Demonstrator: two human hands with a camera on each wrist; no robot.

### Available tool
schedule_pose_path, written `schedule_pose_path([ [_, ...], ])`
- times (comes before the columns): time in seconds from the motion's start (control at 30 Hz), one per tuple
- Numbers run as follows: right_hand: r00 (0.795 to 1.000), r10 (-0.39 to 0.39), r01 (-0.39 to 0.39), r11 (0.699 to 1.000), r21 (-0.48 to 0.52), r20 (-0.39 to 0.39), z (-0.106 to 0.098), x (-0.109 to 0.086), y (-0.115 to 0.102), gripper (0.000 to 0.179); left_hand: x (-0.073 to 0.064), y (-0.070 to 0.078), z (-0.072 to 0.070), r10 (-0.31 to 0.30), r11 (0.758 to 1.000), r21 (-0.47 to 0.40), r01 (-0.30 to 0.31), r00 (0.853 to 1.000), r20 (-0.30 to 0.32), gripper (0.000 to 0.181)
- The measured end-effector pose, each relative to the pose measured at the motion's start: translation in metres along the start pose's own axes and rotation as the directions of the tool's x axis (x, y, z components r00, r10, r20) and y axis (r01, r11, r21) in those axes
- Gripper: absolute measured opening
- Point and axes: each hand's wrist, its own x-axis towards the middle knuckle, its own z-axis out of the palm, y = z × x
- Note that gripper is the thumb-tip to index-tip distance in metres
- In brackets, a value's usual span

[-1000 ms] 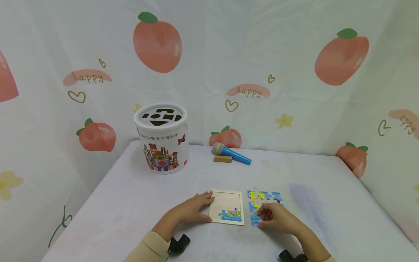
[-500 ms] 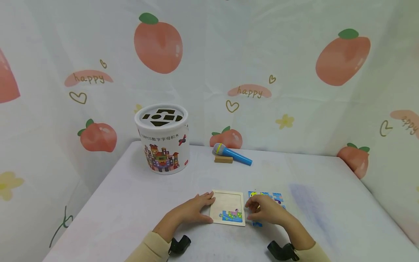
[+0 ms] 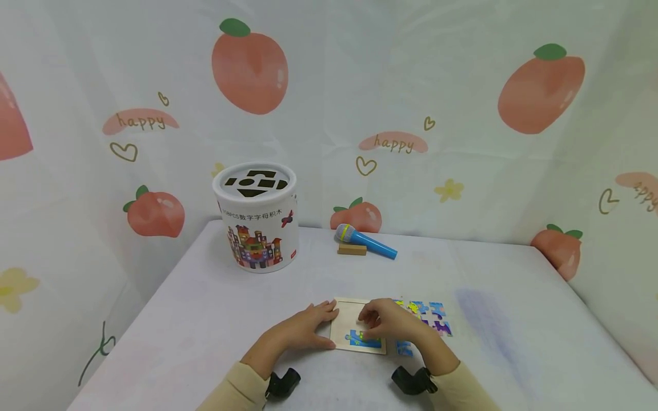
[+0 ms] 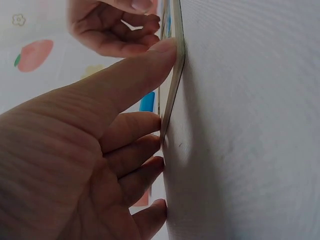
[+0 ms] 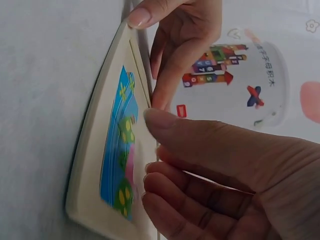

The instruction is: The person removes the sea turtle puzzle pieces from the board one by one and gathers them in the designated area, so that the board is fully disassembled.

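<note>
A wooden puzzle board (image 3: 343,345) lies on the table, with joined blue and green puzzle pieces (image 5: 116,150) in its lower right part. My left hand (image 3: 300,330) rests along the board's left edge, with thumb and fingers spread and fairly straight against it. Over the board's right half is my right hand (image 3: 393,322), its thumb and fingers bent toward each other. Whether a piece sits between those fingertips is hidden. Loose puzzle pieces (image 3: 437,319), in blue, yellow and purple, lie to the right of the board, partly covered by the right hand and wrist.
A white bucket (image 3: 257,228) with shaped holes in its lid stands at the back left. Behind the board lie a blue toy microphone (image 3: 372,244) and a small wooden block (image 3: 352,249). A peach-printed cloth hangs behind the table.
My right hand has moved left from the loose pieces to over the puzzle board, uncovering some purple pieces. My left hand stays at the board's left edge.
</note>
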Motion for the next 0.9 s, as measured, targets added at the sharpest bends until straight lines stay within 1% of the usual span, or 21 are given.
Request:
schedule_pose_path([
  [0.23,0.998,0.006,-0.008,1.000,0.017,0.062,0.0045,0.0063,-0.0040,0.014,-0.0002,0.0005,-0.0013,0.028,1.000,-0.003,-0.028,1.000,0.002,0.071],
  [0.63,0.997,0.040,-0.040,0.999,0.000,0.058,0.0064,0.0066,-0.0081,0.013,-0.0043,0.0015,-0.0011,0.036,0.999,-0.017,-0.036,0.999,-0.019,0.072],
  [0.9,0.997,0.037,-0.038,0.999,0.014,0.069,0.0070,0.0061,-0.0071,0.019,-0.0027,0.0010,-0.0012,0.047,0.999,-0.001,-0.047,0.999,-0.017,0.071],
])
